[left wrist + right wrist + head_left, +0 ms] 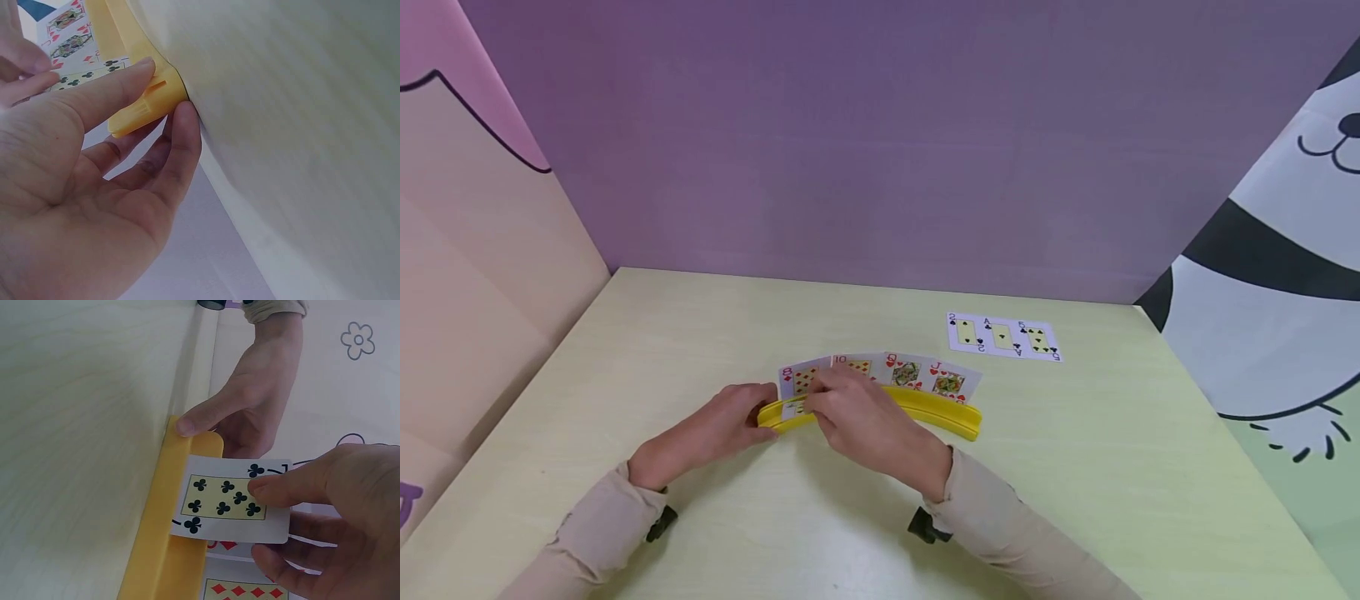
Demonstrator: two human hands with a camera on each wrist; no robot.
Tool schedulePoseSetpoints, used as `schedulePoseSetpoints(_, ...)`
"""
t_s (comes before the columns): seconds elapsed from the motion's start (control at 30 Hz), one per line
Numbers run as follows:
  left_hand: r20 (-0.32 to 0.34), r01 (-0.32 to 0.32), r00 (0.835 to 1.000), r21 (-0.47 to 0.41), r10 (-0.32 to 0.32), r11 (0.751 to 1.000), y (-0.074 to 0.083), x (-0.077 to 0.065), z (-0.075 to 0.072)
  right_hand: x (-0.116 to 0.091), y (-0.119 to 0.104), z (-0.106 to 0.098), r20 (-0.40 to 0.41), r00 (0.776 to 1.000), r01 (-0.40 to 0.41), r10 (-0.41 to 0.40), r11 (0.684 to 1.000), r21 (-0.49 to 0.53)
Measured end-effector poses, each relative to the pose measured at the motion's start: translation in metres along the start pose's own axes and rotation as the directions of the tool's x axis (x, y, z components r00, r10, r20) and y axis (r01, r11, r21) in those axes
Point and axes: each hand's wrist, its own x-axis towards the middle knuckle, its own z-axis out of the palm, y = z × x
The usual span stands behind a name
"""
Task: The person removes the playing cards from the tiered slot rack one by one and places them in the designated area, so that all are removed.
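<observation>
On a grained tabletop (pixel 1112 467), the left hand (pixel 726 423) grips a curved yellow rack (pixel 936 410), the right hand (pixel 868 423) a card (pixel 212 510).

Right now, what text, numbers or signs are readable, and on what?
"8": left diamond card
"10": right diamond card
"Q": left heart card
"J": right heart card
"7": held club card
"2": left table card
"A": middle table card
"5": right table card
Table-card suits: too small to tell.
No words or brands readable.
</observation>
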Motion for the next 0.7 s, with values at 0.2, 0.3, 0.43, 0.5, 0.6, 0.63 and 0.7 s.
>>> schedulePoseSetpoints(0.2,0.003,0.007,1.000,-0.004,-0.006,1.000,-0.0006,0.0001,0.0009,0.0011,0.0024,0.0053,0.072,0.997,-0.024,0.024,1.000,-0.001)
schedulePoseSetpoints(0.3,0.002,0.003,1.000,0.003,-0.003,1.000,-0.0011,-0.0003,0.0007,0.0018,0.0034,0.0077,0.102,0.994,-0.038,0.038,0.999,-0.003)
schedulePoseSetpoints(0.43,0.004,-0.003,1.000,0.005,0.003,1.000,-0.0007,-0.0005,0.0002,0.0023,0.0044,0.0094,0.117,0.992,-0.041,0.041,0.999,-0.008)
schedulePoseSetpoints(0.5,0.004,0.006,1.000,0.000,-0.006,1.000,0.0001,-0.0007,0.0004,0.0026,0.0050,0.0098,0.115,0.993,-0.040,0.039,0.999,0.002)
schedulePoseSetpoints(0.6,0.005,0.010,1.000,-0.006,-0.010,1.000,0.0016,-0.0011,0.0002,0.0027,0.0051,0.0089,0.111,0.993,-0.038,0.036,0.999,0.014)
schedulePoseSetpoints(0.63,0.004,0.013,1.000,-0.008,-0.013,1.000,0.0020,-0.0012,0.0003,0.0028,0.0052,0.0086,0.110,0.993,-0.035,0.034,0.999,0.014)
schedulePoseSetpoints(0.7,0.001,0.009,1.000,-0.011,-0.009,1.000,0.0024,-0.0013,0.0001,0.0029,0.0051,0.0079,0.109,0.994,-0.031,0.030,0.999,0.007)
